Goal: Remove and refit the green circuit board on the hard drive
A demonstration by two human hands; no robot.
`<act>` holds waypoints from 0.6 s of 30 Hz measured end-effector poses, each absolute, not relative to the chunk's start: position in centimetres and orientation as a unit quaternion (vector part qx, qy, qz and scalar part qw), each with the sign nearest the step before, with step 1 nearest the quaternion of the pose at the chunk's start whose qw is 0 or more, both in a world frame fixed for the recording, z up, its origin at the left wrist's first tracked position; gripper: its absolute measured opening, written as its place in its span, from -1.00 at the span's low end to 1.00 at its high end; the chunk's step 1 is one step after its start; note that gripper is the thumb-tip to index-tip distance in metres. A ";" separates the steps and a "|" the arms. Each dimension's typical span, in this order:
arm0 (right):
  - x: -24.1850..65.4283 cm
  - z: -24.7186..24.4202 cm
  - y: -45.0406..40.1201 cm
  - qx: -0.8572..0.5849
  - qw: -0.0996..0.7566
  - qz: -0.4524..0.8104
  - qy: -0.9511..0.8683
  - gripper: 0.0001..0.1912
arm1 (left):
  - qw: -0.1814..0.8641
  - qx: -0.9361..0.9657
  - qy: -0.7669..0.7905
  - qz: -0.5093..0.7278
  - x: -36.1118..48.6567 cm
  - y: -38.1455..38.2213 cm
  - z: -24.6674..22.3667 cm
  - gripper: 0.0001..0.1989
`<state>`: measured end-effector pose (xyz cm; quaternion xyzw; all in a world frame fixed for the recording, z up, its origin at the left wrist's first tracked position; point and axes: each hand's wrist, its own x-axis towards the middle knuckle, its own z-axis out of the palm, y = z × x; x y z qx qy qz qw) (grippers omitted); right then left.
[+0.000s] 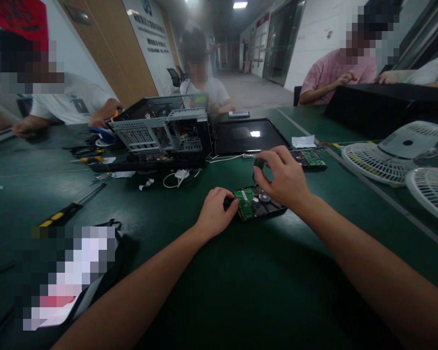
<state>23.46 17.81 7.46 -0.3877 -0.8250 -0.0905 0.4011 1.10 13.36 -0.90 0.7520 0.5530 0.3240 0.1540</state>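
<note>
A hard drive lies on the green table in front of me, its green circuit board and round motor hub facing up. At its left end my left hand grips the edge between thumb and fingers. Above the drive, my right hand pinches the dark handle of a small screwdriver. Its thin shaft points down toward the board; whether the tip touches is hard to see. Behind my right hand lies a second hard drive, partly covered by that hand.
An opened computer case stands at the back left beside a black flat panel. A yellow-black screwdriver lies left. White fan grilles rest at right. A white cable lies near the case. Several people sit around the table.
</note>
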 end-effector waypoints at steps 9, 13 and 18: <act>23.4 7.7 17.8 -0.379 0.405 -0.060 -0.830 -0.72 | 0.151 0.754 0.551 0.325 1.0 13.5 -1.0 -0.90; 23.5 7.6 17.9 -0.400 0.391 -0.059 -0.827 -0.75 | 0.154 0.754 0.549 0.326 1.0 13.4 -1.0 -0.89; 23.5 7.6 17.9 -0.403 0.396 -0.059 -0.823 -0.75 | 0.157 0.752 0.553 0.323 1.0 13.3 -0.8 -0.88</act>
